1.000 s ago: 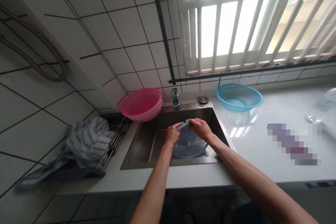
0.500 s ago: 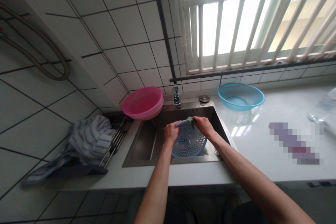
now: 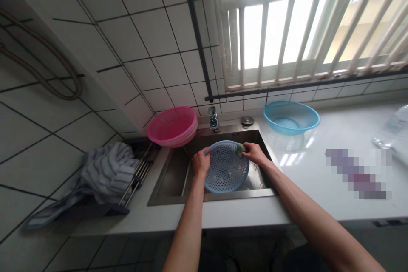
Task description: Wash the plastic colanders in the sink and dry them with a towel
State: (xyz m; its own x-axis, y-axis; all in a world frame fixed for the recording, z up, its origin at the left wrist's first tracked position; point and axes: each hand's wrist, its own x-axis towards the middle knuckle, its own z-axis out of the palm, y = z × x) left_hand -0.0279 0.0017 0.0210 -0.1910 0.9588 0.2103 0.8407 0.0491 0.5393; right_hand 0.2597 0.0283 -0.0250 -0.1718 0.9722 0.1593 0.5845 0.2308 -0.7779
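Note:
A blue perforated plastic basket (image 3: 225, 172) is tilted inside the steel sink (image 3: 174, 174), its open side showing towards me. My left hand (image 3: 201, 162) is closed on the left part of its rim. At the upper right of the rim, my right hand (image 3: 254, 153) grips a small, soft green cloth (image 3: 240, 149) that touches the rim. The exact material of the cloth is hard to make out. Behind the basket stands the chrome faucet (image 3: 213, 118).
A pink basket (image 3: 174, 127) sits at the sink's back left corner. A light blue basin (image 3: 291, 119) and a clear bottle (image 3: 393, 127) stand on the white counter to the right. Left of the sink, a striped cloth (image 3: 108, 170) lies on a metal rack (image 3: 137, 178).
My right hand has slid rightwards along the rim with the green cloth. My left hand has shifted slightly left, and the basket's inside now shows more fully.

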